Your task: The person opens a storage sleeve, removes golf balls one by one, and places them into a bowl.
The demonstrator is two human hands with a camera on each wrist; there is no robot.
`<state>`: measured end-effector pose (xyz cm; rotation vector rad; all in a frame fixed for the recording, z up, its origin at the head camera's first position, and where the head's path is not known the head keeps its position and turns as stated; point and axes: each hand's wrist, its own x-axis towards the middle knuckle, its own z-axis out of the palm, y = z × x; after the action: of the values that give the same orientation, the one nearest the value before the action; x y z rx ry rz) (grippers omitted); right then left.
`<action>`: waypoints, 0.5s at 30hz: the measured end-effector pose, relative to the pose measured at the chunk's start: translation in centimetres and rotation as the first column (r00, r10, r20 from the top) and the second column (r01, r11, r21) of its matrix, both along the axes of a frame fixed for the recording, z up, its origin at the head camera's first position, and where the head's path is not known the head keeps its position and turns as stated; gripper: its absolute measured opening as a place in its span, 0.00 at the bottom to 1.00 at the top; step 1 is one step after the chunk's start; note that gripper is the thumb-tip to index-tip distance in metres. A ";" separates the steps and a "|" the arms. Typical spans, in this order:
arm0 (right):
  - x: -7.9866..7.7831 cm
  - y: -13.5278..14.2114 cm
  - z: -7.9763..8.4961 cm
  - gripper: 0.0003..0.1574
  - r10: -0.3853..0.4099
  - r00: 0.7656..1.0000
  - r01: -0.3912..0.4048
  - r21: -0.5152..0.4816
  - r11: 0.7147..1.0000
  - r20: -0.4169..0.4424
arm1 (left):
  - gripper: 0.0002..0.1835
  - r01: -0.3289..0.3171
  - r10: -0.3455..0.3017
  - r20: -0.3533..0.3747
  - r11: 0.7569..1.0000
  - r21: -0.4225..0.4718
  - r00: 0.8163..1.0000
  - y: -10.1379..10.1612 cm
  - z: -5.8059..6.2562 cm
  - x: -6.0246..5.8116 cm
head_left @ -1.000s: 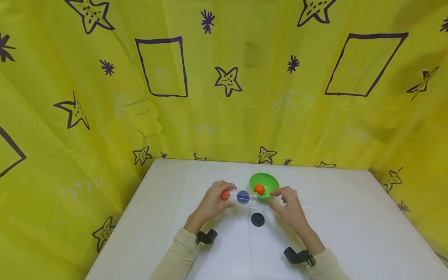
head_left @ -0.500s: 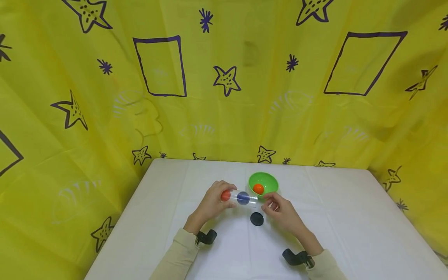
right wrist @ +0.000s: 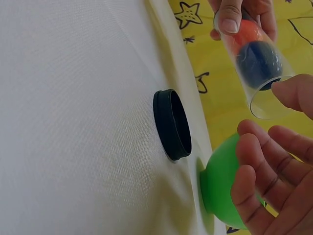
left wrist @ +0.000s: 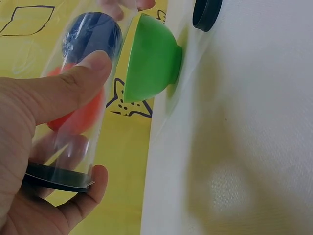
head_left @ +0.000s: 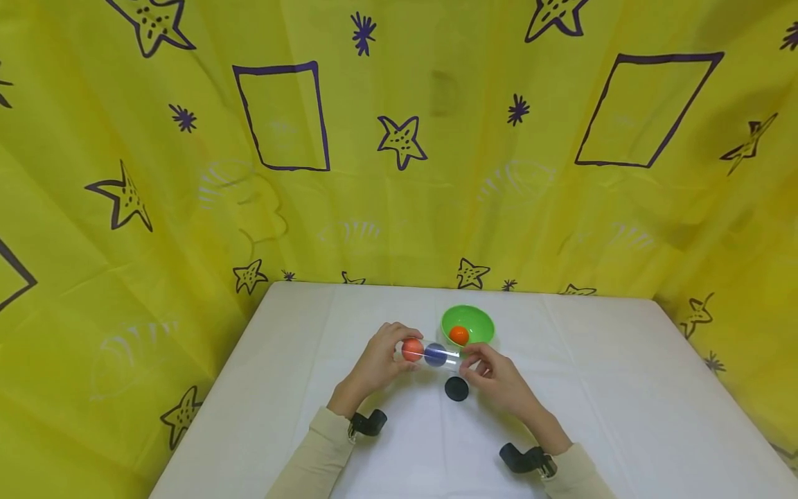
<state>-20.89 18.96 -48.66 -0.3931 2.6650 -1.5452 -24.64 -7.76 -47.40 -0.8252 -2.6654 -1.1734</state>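
My left hand point(head_left: 377, 357) grips a clear tube point(left wrist: 68, 156) around its capped end, tilted slightly down to the right in the head view. Inside are a red ball point(head_left: 412, 350) and a dark blue ball point(head_left: 436, 355), the blue one nearer the uncovered mouth. At that mouth is my right hand point(head_left: 501, 381), its thumb by the rim and its fingers loosely bent below, holding nothing that I can see. Just behind stands a green bowl point(head_left: 486, 323) with an orange ball point(head_left: 458, 335) in it. A black lid point(right wrist: 171, 125) lies on the table in front of the mouth.
The white-covered table point(head_left: 324, 312) extends to both sides of the hands. Behind it hangs a yellow curtain point(head_left: 355, 201) with drawn stars and frames. A black wrist camera point(head_left: 369, 423) sits on the left wrist, another black wrist camera point(head_left: 520, 457) on the right.
My right hand has moved left from the bowl's rim to the tube's mouth. Within the tube, the red ball has slid toward the mouth, nearer the blue ball.
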 end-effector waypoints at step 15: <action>0.0 -0.1 -0.2 0.21 0.050 0.999 -0.050 -0.028 0.998 -0.018 | 0.27 0.002 -0.001 -0.034 1.000 0.010 0.999 0.0 0.1 -0.1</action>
<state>-20.89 18.83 -48.85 -0.4727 2.6271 -1.5739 -24.75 -7.80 -47.31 -0.8379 -2.6307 -1.1615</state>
